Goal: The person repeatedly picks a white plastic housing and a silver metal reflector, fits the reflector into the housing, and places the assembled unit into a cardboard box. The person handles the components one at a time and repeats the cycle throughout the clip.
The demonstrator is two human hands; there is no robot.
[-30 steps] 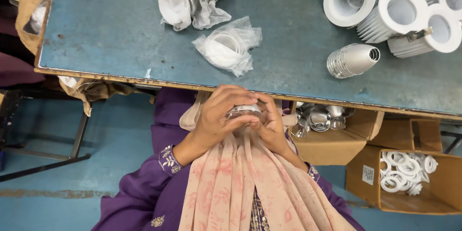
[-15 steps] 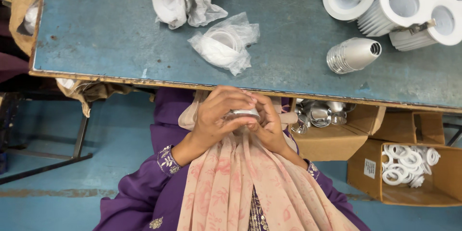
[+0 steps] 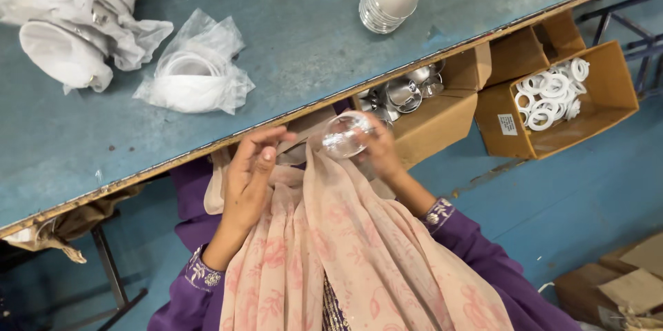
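Two brown boxes (image 3: 608,89), one white-labelled, sit under the table (image 3: 290,48). Right hand (image 3: 378,151) grips a clear disc (image 3: 345,134); left hand (image 3: 250,176) open, empty.

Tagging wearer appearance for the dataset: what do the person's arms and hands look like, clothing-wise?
Bare left hand and right hand, no gloves. Long purple sleeves with embroidered cuffs. A pale pink floral scarf drapes between the arms.

Open brown cardboard boxes (image 3: 608,89) under bench, R side — one w/ white rectangular label (image 3: 507,124) — clear plastic bag (image 3: 197,72) on top
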